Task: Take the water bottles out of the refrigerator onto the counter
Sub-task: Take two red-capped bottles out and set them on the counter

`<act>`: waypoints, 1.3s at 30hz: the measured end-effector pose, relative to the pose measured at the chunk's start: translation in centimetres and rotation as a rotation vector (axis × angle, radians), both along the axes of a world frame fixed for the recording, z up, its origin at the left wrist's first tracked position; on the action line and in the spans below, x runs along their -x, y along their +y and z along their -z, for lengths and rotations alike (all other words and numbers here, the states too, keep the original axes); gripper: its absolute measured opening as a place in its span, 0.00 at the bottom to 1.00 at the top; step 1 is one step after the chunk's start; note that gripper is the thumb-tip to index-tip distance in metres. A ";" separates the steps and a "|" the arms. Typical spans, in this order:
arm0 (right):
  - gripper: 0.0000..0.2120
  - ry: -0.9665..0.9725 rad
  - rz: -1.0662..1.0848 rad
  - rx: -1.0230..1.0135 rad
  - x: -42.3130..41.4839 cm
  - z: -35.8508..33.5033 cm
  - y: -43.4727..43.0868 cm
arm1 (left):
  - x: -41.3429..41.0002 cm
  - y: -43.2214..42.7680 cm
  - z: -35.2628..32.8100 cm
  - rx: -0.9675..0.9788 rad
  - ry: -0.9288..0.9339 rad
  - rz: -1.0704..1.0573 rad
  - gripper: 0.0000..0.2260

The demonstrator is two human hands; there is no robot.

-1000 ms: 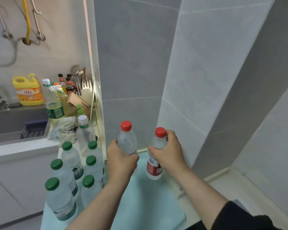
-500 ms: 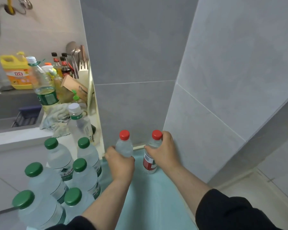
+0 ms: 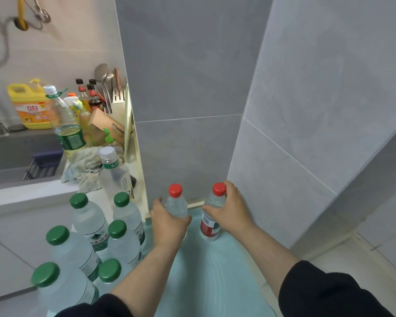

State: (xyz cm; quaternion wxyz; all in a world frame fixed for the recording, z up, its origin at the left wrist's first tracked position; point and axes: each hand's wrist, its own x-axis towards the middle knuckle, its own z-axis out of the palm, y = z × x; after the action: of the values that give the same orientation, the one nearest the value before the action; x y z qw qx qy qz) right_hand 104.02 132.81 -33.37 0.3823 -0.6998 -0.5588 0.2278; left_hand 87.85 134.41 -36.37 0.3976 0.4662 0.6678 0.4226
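On the counter [image 3: 206, 282], both red-capped bottles [image 3: 209, 216] stand upright, caps up.

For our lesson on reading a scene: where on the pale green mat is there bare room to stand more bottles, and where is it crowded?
Bare mat lies between the two forearms, nearer than the red-capped bottles held by the left hand and right hand. A narrow strip also separates those two bottles. The mat's left side is crowded with green-capped bottles.

i see the pale blue surface [image 3: 206, 277] bare along its middle and near edge, so a hand can pass there. green-capped bottles [image 3: 94, 227] crowd its left edge; grey tiled walls [image 3: 284, 133] close its far-right corner, behind two red-capped bottles [image 3: 212, 216].
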 end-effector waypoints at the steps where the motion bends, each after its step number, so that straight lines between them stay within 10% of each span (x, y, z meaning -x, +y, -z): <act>1: 0.31 -0.006 0.003 -0.019 0.0 -0.8 -0.2 | 0.2 -0.2 -1.1 -0.035 -0.008 0.021 0.45; 17: 0.31 -0.156 -0.323 -0.743 14.1 -28.3 -14.1 | 22.4 -16.6 -30.9 -0.947 0.311 0.298 0.30; 39: 0.26 0.507 -1.205 -1.144 41.6 -38.5 -41.8 | 39.7 -63.7 -42.4 -1.074 0.928 -0.507 0.28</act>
State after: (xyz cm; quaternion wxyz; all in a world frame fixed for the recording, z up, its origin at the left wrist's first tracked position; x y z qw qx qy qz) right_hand 62.47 90.98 5.16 0.6026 0.0867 -0.7608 0.2247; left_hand 48.13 70.74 6.04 -0.3160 0.5580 0.5559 0.5289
